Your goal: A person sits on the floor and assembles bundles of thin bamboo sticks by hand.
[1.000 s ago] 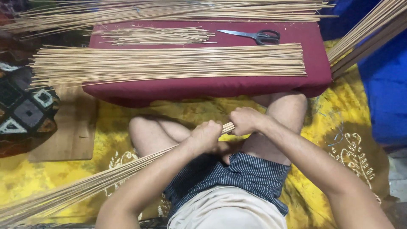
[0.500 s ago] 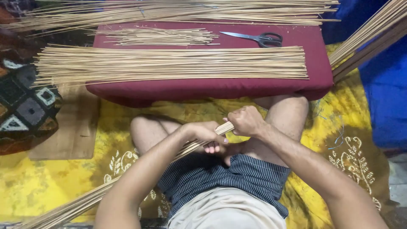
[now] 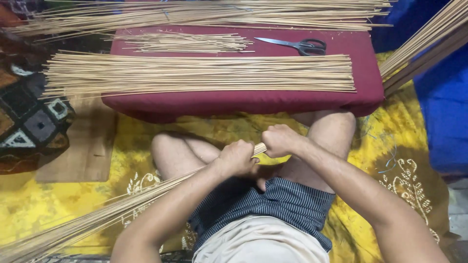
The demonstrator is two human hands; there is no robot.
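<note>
A long bundle of thin pale sticks [image 3: 112, 214] runs from the lower left up to my lap. My left hand [image 3: 236, 158] is closed around the bundle close to its upper end. My right hand [image 3: 280, 140] grips the very tip of the same bundle, just right of the left hand. Both hands sit above my crossed legs. In front of them stands a low maroon cushion table [image 3: 243, 102] carrying a wide row of cut sticks [image 3: 200, 74], a smaller pile of sticks [image 3: 185, 43] and black-handled scissors [image 3: 297, 45].
More long sticks [image 3: 204, 12] lie across the far edge of the table, and another bundle [image 3: 424, 46] slants in at the upper right. A patterned cushion [image 3: 29, 122] and a wooden board [image 3: 80, 151] lie at the left on the yellow cloth [image 3: 390, 146]. Blue fabric [image 3: 443, 117] is at the right.
The bundle has shifted a little in my hands, and its far end has swung slightly lower at the left. Both hands stay closed on it above my lap.
</note>
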